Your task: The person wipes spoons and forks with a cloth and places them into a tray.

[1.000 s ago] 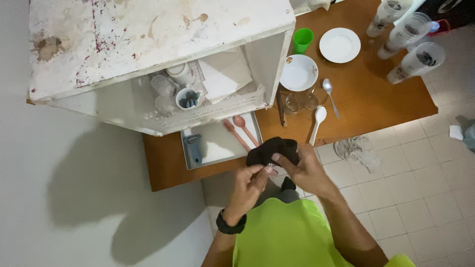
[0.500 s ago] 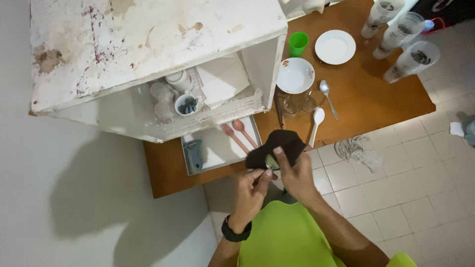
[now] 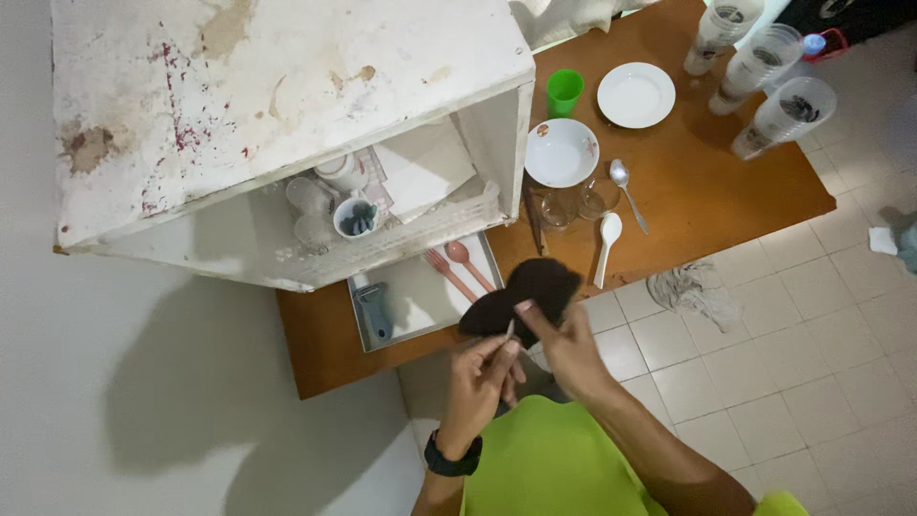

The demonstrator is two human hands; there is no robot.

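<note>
No pkgs, labels, signs or screens in view.

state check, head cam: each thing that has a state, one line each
Dark cloth: held up in right hand.
Thin utensil: pinched in left hand, against cloth.
Green cup: upright.
Bowl: upright, looks empty.
Small plate: bare.
White spoon: lying flat.
Rag: crumpled on floor.
</note>
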